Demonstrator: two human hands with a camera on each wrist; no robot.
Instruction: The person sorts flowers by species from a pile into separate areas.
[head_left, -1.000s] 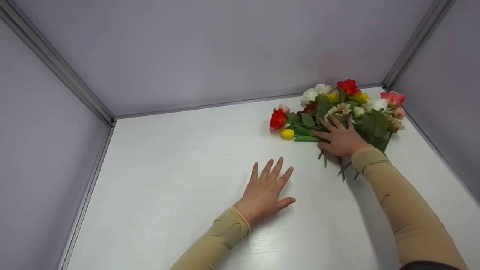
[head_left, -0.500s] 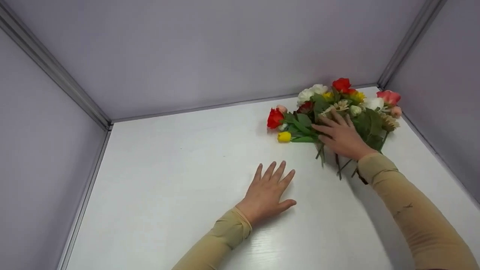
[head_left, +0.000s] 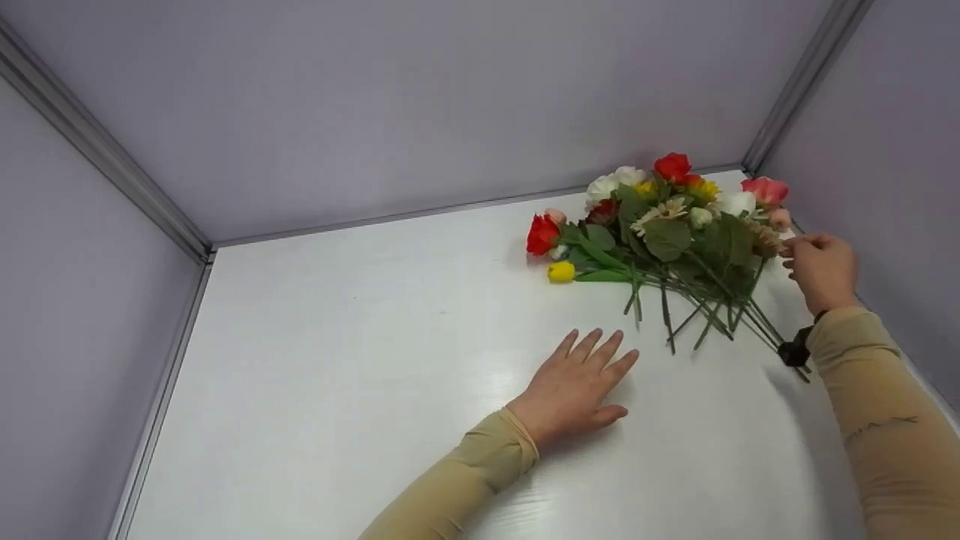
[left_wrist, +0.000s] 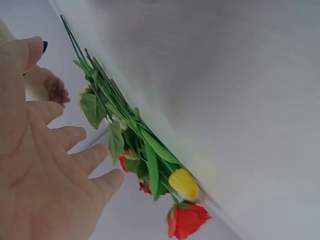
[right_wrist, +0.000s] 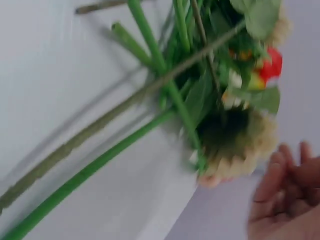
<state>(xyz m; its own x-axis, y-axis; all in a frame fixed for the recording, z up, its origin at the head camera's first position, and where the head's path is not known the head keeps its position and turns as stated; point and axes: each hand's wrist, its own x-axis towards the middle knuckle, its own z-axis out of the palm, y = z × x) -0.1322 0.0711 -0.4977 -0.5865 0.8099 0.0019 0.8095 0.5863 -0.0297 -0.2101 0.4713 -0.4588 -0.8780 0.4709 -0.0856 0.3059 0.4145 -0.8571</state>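
Several artificial flowers (head_left: pixel 667 240) with green leaves and long stems lie in a loose pile at the table's far right. A yellow tulip (head_left: pixel 561 271) and a red rose (head_left: pixel 541 235) are at the pile's left end. My right hand (head_left: pixel 823 271) is beside the right edge of the pile, its fingers loosely bent near a beige flower (right_wrist: pixel 240 150). In the right wrist view no flower shows between these blurred fingers. My left hand (head_left: pixel 574 390) spreads its fingers in front of the stems, apart from the flowers, holding nothing.
The white table (head_left: pixel 322 390) extends to the left of the pile. A grey back wall (head_left: pixel 420 105) rises behind it, with a side wall (head_left: pixel 885 150) close to my right hand. Crossed stems (head_left: pixel 772 330) point towards the front.
My right hand has come off the middle of the pile and moved right to its edge, with its fingers now bent. My left hand has shifted slightly right, fingers still spread.
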